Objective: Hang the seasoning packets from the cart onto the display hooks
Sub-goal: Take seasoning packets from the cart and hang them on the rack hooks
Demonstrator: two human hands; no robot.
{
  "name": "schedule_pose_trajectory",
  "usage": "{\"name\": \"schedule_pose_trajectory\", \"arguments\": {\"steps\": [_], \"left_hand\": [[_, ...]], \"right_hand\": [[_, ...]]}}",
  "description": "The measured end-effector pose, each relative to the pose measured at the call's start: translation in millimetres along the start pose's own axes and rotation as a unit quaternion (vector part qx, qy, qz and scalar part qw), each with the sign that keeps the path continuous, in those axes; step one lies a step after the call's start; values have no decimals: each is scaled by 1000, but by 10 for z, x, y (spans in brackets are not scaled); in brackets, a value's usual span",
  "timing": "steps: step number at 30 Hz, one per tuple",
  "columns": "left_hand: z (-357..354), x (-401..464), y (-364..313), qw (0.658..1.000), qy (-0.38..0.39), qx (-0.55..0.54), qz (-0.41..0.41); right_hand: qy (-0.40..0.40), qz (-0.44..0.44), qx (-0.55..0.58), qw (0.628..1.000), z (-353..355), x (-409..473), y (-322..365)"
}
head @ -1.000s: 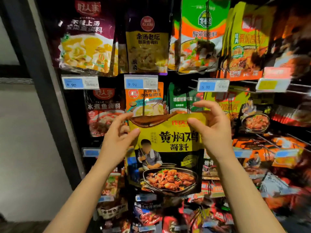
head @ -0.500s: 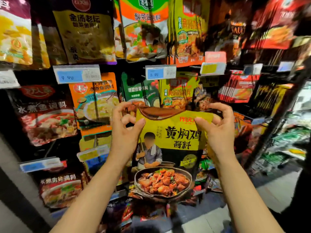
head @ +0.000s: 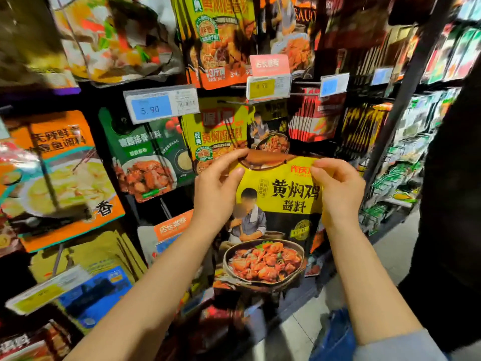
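Display rack (head: 166, 212): dark wall of hanging packets, directly ahead.
Matching row (head: 218, 136): yellow packets on a hook, just above-left of the held one.
Held packet (head: 276, 217): upright, long axis vertical, hanging below both grips.
Left hand (head: 216, 188): grip pinched on the top-left corner, nearer the row.
Right hand (head: 338, 188): grip pinched on the top-right corner.
Hang hole: not discernible.

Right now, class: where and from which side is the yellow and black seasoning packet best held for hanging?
Hold the yellow and black seasoning packet by its two top corners, from either side, as the left hand and right hand do. It is flat and limp; that grip keeps the top edge taut and its middle free.
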State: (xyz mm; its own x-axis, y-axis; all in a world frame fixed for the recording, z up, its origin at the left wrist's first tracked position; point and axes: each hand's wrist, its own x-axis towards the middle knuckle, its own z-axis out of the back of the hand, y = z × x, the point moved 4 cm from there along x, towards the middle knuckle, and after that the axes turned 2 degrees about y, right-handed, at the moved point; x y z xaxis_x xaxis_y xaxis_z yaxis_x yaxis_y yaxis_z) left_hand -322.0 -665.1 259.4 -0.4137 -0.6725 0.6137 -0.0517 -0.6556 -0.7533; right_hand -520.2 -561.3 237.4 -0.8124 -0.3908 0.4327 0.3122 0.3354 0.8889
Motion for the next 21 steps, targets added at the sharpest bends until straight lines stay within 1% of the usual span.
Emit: {"name": "schedule_pose_trajectory", "arguments": {"steps": [3,5,7,10,12,14,17,21], "left_hand": [[-348,322,115,1000,0,-16,9],[-581,574,199,1000,-6,-28,10],[-783,816,284,998,-19,-51,13],[-1046,1101,387,996,-41,-85,5],[-1197,1244,442,994,-62,-95,-1],[-1333,1375,512,990,-80,-114,3],[-1482,1519,583,986,-99,-134,-1],[-1581,1612,497,982,-111,-152,-28]], "right_hand": [[-14,6,-36,999,80,313,-188],[-8,3,-57,998,117,563,-376],[21,7,-67,997,125,790,-538],[96,7,-85,992,54,1119,-721],[120,12,-102,987,-5,1339,-827],[128,11,-122,984,-34,1540,-922],[121,24,-125,985,-56,1741,-957],[130,43,-98,986,-92,1940,-952]]}}
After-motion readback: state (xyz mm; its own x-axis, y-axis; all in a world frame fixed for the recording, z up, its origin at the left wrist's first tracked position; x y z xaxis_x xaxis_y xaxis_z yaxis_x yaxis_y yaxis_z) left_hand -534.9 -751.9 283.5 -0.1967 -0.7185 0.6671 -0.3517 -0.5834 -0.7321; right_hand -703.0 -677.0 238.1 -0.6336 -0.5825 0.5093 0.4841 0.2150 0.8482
